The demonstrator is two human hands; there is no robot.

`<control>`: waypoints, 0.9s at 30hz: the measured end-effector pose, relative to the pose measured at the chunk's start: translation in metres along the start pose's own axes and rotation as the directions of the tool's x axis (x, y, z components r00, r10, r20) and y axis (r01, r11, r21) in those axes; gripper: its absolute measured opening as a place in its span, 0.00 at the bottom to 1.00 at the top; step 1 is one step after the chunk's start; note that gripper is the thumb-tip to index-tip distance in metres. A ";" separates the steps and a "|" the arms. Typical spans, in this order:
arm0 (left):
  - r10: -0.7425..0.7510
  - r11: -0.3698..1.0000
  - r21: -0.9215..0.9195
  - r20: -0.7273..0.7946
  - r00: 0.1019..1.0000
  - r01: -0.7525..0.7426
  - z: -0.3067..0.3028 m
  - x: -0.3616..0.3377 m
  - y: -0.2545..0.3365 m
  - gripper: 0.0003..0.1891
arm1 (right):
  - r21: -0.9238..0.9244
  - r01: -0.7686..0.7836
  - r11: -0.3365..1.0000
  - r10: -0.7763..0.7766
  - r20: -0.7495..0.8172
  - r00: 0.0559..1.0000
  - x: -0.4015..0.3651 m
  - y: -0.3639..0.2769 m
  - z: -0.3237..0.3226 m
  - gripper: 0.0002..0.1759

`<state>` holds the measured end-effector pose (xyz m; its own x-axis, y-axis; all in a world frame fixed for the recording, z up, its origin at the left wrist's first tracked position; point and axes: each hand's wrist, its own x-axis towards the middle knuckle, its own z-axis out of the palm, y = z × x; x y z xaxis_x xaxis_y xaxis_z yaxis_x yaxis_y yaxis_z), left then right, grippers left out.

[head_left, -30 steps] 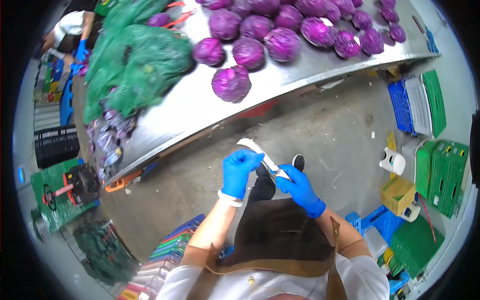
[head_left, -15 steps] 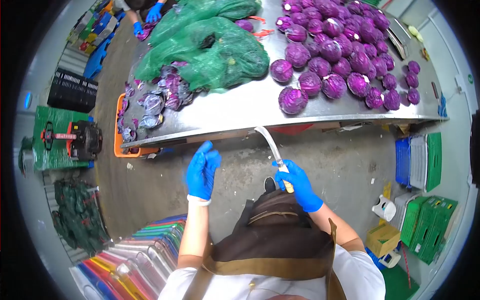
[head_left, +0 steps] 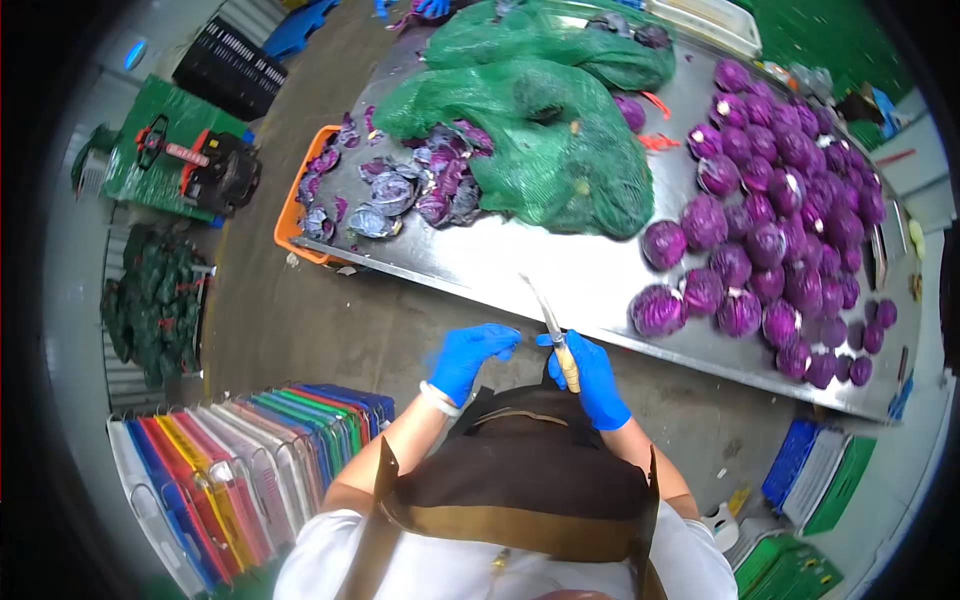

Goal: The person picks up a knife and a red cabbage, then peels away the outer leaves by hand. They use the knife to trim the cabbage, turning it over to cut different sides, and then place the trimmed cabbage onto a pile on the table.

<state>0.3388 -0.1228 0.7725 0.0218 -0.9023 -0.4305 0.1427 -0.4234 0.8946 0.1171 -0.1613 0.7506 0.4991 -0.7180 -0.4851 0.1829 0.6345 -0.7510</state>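
My right hand, in a blue glove, is closed round the pale wooden handle of a curved knife. Its blade points up and slightly left, in front of the metal table's near edge. To the left, my blue-gloved left hand is in the air with fingers stretched towards the knife; I see nothing in it. Purple cabbages are heaped on the right of the table. A green mesh sack lies in the middle, with loose cabbage leaves left of it.
An orange crate stands at the table's left end. At top left, another person's blue-gloved hand shows. Coloured plastic boards stand in a row at lower left. A pallet jack is farther left, and crates are at right.
My view has turned, so the table now slants down to the right. My left hand has come closer to my right hand, its fingers now pointing right. The knife stays in my right hand.
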 end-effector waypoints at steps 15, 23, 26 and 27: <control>0.507 0.313 0.947 -0.234 0.830 0.076 -0.236 0.178 -0.037 0.34 | -0.170 0.018 0.985 -0.029 -0.062 0.998 0.161 -0.040 0.015 0.18; 0.430 0.129 0.986 -0.147 0.891 0.101 -0.450 0.239 -0.071 0.22 | 0.041 0.035 0.999 -0.033 -0.041 0.999 0.286 0.025 0.159 0.21; 0.449 0.161 0.974 -0.217 0.867 0.160 -0.519 0.258 -0.020 0.23 | -0.061 0.050 0.997 -0.063 -0.233 0.970 0.341 0.061 0.204 0.21; 0.554 0.119 0.987 -0.155 0.818 0.106 -0.534 0.265 -0.008 0.24 | -0.128 0.004 0.992 -0.048 -0.345 0.938 0.356 0.069 0.215 0.20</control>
<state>0.8719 -0.3154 0.5875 0.2500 -0.9601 0.1249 -0.9576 -0.2261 0.1786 0.4894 -0.3114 0.6226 0.1672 -0.8024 -0.5728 0.0752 0.5897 -0.8041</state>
